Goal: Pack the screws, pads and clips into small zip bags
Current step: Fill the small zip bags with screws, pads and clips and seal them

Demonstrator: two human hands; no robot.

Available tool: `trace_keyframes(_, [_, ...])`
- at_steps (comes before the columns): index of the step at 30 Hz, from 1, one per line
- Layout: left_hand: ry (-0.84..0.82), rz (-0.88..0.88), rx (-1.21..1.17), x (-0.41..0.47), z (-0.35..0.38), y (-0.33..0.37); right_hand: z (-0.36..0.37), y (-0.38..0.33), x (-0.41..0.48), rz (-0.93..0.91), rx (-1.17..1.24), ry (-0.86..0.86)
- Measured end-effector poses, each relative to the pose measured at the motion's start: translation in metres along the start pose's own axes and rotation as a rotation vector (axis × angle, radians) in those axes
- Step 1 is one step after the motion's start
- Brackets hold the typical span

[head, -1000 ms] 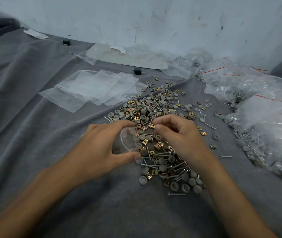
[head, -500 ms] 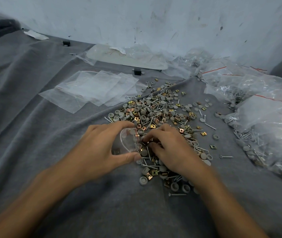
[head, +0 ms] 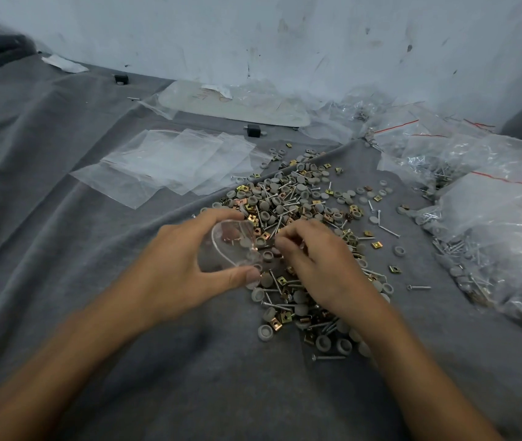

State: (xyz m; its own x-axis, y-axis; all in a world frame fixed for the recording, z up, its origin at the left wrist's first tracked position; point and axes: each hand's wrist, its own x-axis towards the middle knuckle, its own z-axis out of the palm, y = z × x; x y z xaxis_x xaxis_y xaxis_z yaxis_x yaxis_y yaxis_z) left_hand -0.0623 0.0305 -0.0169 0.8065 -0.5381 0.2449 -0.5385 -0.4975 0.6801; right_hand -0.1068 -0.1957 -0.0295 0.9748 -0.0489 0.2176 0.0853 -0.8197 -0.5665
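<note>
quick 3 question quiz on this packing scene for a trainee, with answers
1. True or false: the left hand holds a small zip bag, mouth open, beside the pile of screws, pads and clips.
2. Where do the flat empty zip bags lie? A) on the cloth, beyond the pile to the left; B) beneath the pile; C) stacked in the person's lap.
3. Fill in: the fingers of the ___ hand reach down into the pile next to the bag's mouth.
Key: 1 true; 2 A; 3 right, the right hand.
</note>
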Motion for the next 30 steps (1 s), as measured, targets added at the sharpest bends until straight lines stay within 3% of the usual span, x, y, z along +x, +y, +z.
trace_keyframes(4, [-0.076,0.059,0.105,-0.001,0.004,0.004,-0.001,-0.014,-0.005,-0.049,0.343,-0.022])
trace_keyframes(8, [-0.052,0.053,0.067,0.001,0.004,0.002,0.003,-0.018,-0.006,-0.076,0.342,-0.053])
trace_keyframes(11, [0.033,0.003,-0.127,0.003,-0.009,-0.004,-0.003,-0.013,-0.004,-0.023,0.406,0.037])
trace_keyframes(16, [0.313,-0.108,-0.616,0.012,-0.038,-0.012,-0.008,-0.005,-0.003,0.035,0.424,0.072])
trace_keyframes(21, [0.399,-0.302,-1.076,0.019,-0.056,-0.018,-0.007,-0.003,-0.002,0.038,0.405,0.068])
trace_keyframes(26, [0.414,-0.367,-1.238,0.019,-0.063,-0.024,-0.005,-0.002,-0.001,0.068,0.385,0.065])
trace_keyframes(30, [0.433,-0.355,-1.153,0.017,-0.067,-0.024,-0.005,0.003,-0.001,0.066,0.336,0.069])
